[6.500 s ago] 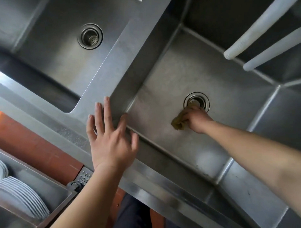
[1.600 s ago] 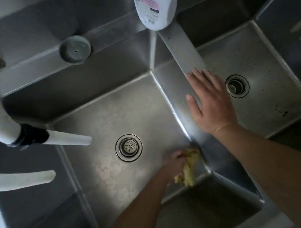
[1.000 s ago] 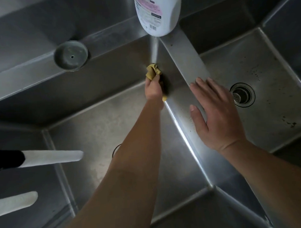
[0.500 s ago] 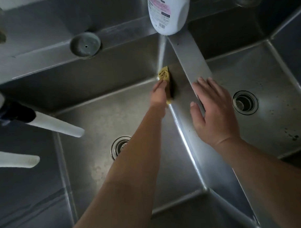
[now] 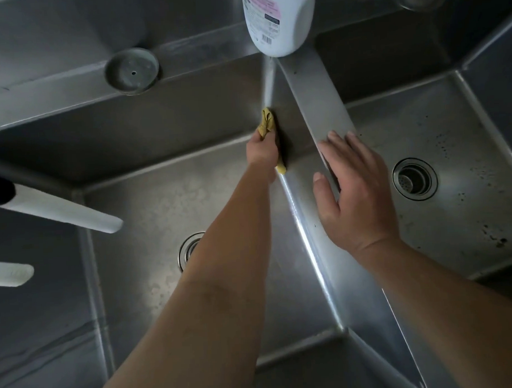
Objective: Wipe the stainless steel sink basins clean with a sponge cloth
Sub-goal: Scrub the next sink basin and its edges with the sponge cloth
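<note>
The yellow sponge cloth is scrunched up against the far right corner of the left basin, right where the back wall meets the wall under the divider. The left hand has its fingers curled round it, pressing it to the steel, and a bit of cloth pokes out below the hand too. That arm reaches in across the basin and covers part of the left drain.

The right hand is lying flat on the divider ridge between the two basins, fingers straight and a little spread, holding nothing. The right basin has dark specks scattered over its floor, around the right drain.

A white bottle with a pink label stands on the back ledge at the top of the divider. A round metal plug sits further left on that ledge. Two white spouts stick in from the left edge.
</note>
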The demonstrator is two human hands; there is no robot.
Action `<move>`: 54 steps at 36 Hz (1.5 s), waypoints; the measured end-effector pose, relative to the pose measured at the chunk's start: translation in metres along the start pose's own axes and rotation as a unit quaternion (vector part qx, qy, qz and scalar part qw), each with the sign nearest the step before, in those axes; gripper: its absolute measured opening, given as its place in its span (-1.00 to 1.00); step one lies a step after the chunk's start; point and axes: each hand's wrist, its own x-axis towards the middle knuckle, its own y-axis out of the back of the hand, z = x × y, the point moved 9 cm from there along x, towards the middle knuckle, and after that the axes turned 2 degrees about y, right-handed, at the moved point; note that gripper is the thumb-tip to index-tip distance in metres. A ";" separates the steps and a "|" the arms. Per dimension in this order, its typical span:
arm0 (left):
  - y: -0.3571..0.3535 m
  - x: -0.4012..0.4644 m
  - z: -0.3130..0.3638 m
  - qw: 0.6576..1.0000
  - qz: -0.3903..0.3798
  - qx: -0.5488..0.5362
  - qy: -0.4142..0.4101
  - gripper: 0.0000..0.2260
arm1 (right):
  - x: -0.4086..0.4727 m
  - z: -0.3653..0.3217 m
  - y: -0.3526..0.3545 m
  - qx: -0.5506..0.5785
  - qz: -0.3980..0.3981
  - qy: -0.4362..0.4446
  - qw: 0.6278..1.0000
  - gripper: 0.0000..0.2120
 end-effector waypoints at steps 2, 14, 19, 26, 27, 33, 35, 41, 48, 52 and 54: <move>0.003 -0.004 -0.002 1.000 0.008 0.005 -0.002 -0.76 | -0.001 0.000 0.000 0.009 0.001 0.000 1.000 -0.49; 0.000 -0.098 -0.038 0.995 -0.070 -0.024 -0.063 -0.72 | -0.015 -0.006 0.014 0.016 -0.003 -0.017 1.000 -0.48; 0.001 -0.142 -0.057 0.992 -0.114 -0.028 -0.055 -0.71 | -0.080 -0.004 0.021 -0.002 -0.064 -0.030 0.998 -0.37; 0.008 -0.193 -0.088 0.989 -0.143 0.004 -0.023 -0.69 | -0.184 -0.011 0.039 -0.048 -0.100 -0.101 0.989 -0.27; 0.009 -0.199 -0.094 0.988 -0.151 0.015 -0.018 -0.69 | -0.192 -0.013 0.039 -0.045 -0.104 -0.118 0.986 -0.26; 0.018 -0.247 -0.142 0.974 -0.213 0.070 0.039 -0.73 | -0.217 -0.028 0.043 -0.027 -0.093 -0.197 0.976 -0.28; 0.021 -0.265 -0.159 0.964 -0.239 0.092 0.073 -0.74 | -0.219 -0.035 0.046 -0.019 -0.079 -0.202 0.976 -0.29; 0.037 -0.308 -0.187 0.897 -0.374 0.184 0.144 -0.73 | -0.224 -0.046 0.051 0.025 -0.071 -0.234 0.969 -0.33; 0.135 -0.237 -0.158 0.964 -0.182 0.115 0.154 -0.77 | -0.230 -0.075 0.017 0.077 -0.119 -0.206 0.968 -0.50; 0.228 -0.180 -0.133 0.986 -0.010 0.092 0.142 -0.80 | -0.232 -0.072 -0.051 0.096 -0.273 -0.229 0.929 -0.50; 0.271 -0.155 -0.119 0.987 0.056 0.100 0.113 -0.87 | -0.230 -0.066 -0.088 0.088 -0.353 -0.241 0.900 -0.47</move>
